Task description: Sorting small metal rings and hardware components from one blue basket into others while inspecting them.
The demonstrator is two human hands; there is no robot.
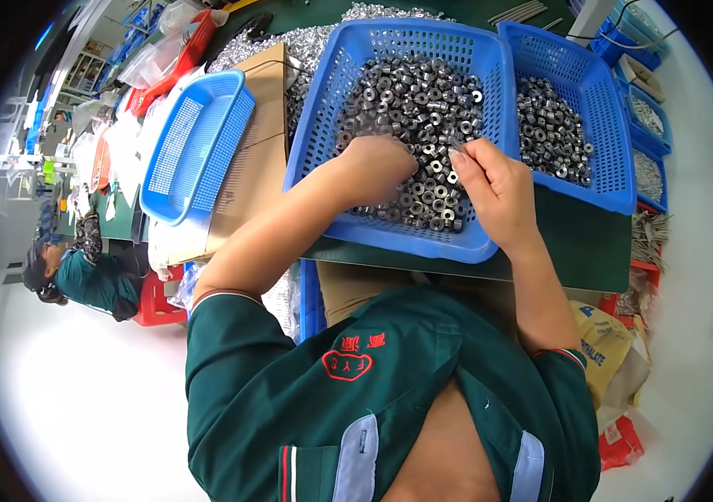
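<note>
A blue plastic basket (314, 125) stands tilted on the green table in front of me, filled with several small grey metal rings (411, 96). My left hand (377, 171) lies closed among the rings near the basket's near side; whether it grips any is hidden. My right hand (494, 184) hovers just right of it, with a small grey metal piece (457, 145) pinched between thumb and fingertips.
A second blue basket (603, 117) with more rings stands to the right. An empty blue basket (193, 151) lies on a cardboard box (252, 167) at the left. A heap of silver parts (306, 42) lies behind. Another person (80, 276) sits at far left. Red crates sit below.
</note>
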